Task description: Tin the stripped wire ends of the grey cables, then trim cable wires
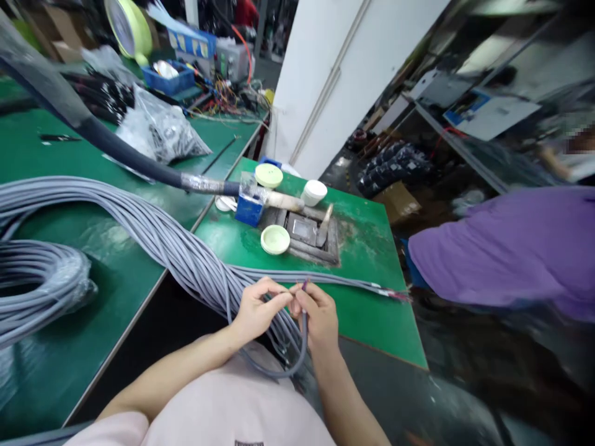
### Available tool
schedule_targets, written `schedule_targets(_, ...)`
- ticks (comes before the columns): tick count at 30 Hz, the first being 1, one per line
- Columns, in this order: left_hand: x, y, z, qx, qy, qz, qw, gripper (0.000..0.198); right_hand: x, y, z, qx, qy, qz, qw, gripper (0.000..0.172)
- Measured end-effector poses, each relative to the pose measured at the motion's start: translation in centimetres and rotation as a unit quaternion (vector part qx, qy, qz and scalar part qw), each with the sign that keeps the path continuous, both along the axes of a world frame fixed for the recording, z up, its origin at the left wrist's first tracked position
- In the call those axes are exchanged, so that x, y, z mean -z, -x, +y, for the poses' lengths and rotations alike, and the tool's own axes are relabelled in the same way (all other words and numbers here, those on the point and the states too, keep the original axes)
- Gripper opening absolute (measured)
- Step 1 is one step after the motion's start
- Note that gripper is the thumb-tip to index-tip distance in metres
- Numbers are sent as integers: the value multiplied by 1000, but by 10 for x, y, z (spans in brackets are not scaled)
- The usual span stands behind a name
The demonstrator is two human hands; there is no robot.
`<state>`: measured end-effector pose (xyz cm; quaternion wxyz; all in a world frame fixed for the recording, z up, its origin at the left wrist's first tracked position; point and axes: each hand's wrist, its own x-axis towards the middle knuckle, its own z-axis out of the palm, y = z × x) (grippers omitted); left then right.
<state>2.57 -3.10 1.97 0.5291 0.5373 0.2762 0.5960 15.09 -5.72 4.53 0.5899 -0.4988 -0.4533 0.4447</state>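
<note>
left hand (261, 305): finger-and-thumb grip pinched on fine wire ends (305, 285) | right hand (320, 313): grip closed around grey cable (304, 337) | cable bundle (162, 244): reaching onto green counter (385, 331)

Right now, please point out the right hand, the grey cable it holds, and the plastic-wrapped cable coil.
Right hand (322, 314): head view, middle of hand.
Grey cable (304, 334): head view, loop below the hand.
Plastic-wrapped cable coil (69, 280): head view, wrapped end.

Your green worktop (372, 328) carries grey cables (325, 277), a grimy metal fixture (333, 251), a pale green dish (275, 241), a white container (314, 193) and a blue box (248, 210). On the adjoining worktop (134, 288) to your left lie a cable coil (28, 253) and a plastic bag (160, 133).
</note>
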Motion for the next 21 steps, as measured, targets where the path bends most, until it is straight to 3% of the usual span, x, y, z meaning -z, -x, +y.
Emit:
schedule_targets(4,1,-3,4,23,47,-53,997,24,-3,-11,4,6,-100,-138,985,7)
schedule_targets(8,1,-4,8,-5,53,-64,997,25,-10,-13,9,10,-210,-305,929,8)
schedule_targets(11,-2,0,11,-26,48,-36,998,26,-19,-10,15,-2,-236,-371,898,11)
schedule_targets(16,-5,21,23,-84,-68,118,987,20,-43,-15,46,-11,-185,-422,887,24)
schedule_targets(19,2,33,32,-123,-172,239,948,16,-52,-23,80,-33,-94,-451,887,29)
schedule_targets(21,10,36,34,-141,-219,309,915,16,-54,-26,104,-51,-47,-492,867,31)
